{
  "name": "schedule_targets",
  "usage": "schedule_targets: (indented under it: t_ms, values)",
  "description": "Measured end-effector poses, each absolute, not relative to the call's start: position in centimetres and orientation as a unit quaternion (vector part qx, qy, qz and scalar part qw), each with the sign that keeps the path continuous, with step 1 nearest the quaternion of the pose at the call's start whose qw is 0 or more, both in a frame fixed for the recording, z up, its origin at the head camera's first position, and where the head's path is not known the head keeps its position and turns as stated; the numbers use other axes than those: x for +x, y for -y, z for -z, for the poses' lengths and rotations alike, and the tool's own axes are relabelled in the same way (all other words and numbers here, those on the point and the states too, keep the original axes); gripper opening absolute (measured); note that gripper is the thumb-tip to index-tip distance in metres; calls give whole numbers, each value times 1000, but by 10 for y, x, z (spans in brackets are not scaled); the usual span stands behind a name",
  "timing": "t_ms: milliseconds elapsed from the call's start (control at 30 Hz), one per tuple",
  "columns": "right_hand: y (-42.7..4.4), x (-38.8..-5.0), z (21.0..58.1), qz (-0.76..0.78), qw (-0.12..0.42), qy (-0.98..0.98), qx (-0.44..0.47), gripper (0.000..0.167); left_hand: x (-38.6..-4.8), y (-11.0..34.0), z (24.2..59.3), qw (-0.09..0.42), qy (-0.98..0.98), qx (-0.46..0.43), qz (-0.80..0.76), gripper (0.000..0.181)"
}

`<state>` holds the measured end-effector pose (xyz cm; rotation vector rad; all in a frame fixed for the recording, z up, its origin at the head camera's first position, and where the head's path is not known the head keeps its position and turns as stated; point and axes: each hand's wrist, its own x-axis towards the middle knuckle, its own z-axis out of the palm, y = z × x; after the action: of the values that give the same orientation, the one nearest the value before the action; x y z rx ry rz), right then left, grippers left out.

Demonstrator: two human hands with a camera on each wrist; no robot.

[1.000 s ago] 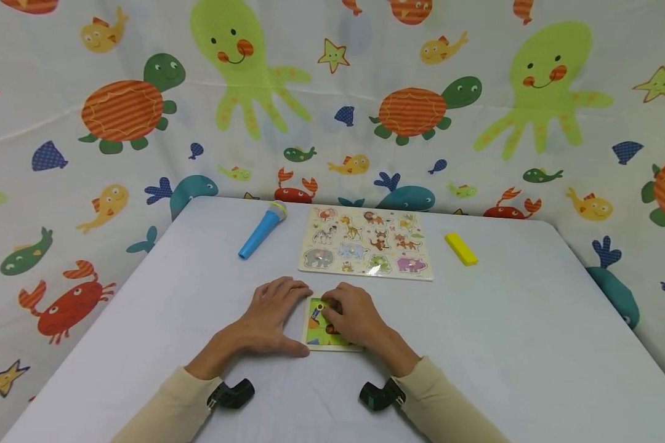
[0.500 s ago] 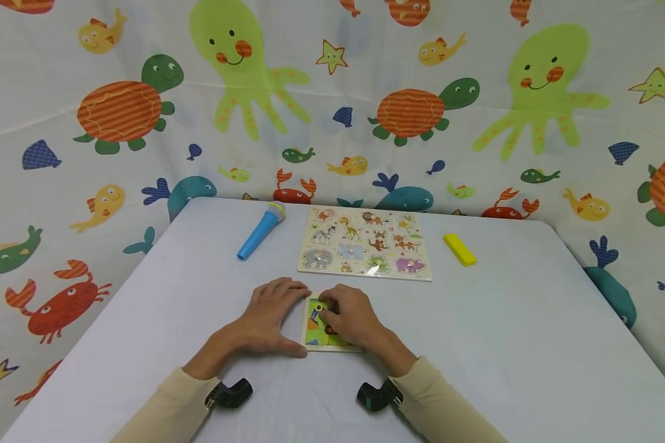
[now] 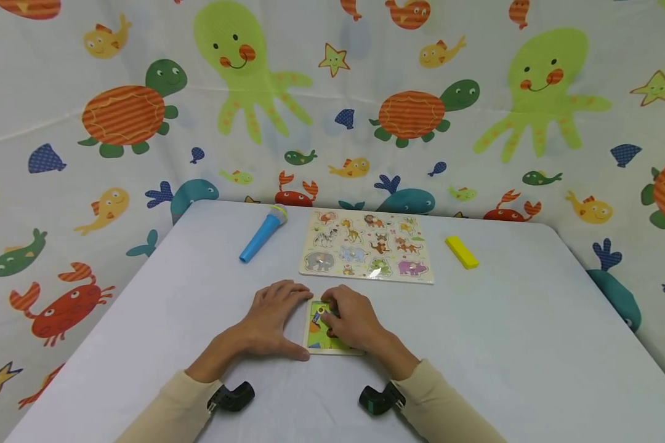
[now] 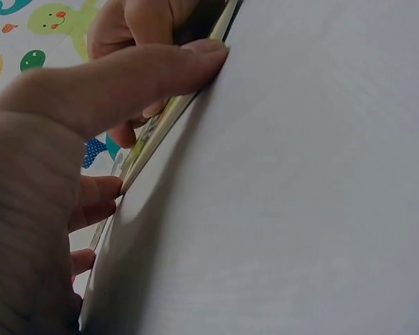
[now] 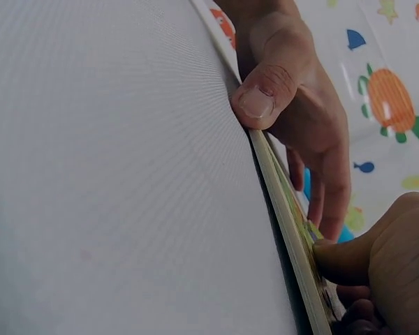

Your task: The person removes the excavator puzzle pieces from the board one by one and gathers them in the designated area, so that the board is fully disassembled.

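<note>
A small wooden picture puzzle (image 3: 317, 338) with a pale frame and a green, blue and orange picture lies flat before me. My left hand (image 3: 274, 320) spans its left side, thumb at the near corner and forefinger at the far corner. In the right wrist view the left thumb (image 5: 260, 105) rests against the frame's edge. My right hand (image 3: 357, 317) lies over the puzzle's right part, fingers bent and thumb on the picture. In the left wrist view the right fingers (image 4: 136, 24) are mostly behind the left thumb. Whether a puzzle piece is between them is hidden.
Behind the hands lies a larger animal peg puzzle (image 3: 366, 246). A blue toy microphone (image 3: 260, 237) is on its left and a yellow block (image 3: 462, 252) on its right. The white table (image 3: 510, 344) ends at a sea-animal curtain (image 3: 321, 92).
Both hands stay in nearly the same places on the small puzzle. The right fingertips may have shifted very slightly. The head view has tilted a little.
</note>
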<state>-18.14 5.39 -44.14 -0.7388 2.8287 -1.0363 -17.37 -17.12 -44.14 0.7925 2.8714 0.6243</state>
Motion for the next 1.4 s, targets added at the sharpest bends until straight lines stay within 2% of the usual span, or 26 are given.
schedule_targets:
  t_ms: [400, 733, 1000, 1400]
  values:
    - [-54, -181, 442, 365, 26, -904, -222, 31, -174, 172, 442, 50, -941, 261, -208, 108]
    - [-55, -180, 447, 447, -9, -868, -219, 16, -172, 171, 442, 49, -942, 260, -206, 107]
    - [-58, -183, 446, 504, -15, -836, -214, 12, -173, 172, 443, 41, -941, 266, -205, 106]
    - [-77, -197, 434, 551, -35, -822, -141, 6, -173, 173, 439, 59, -938, 264, -215, 106]
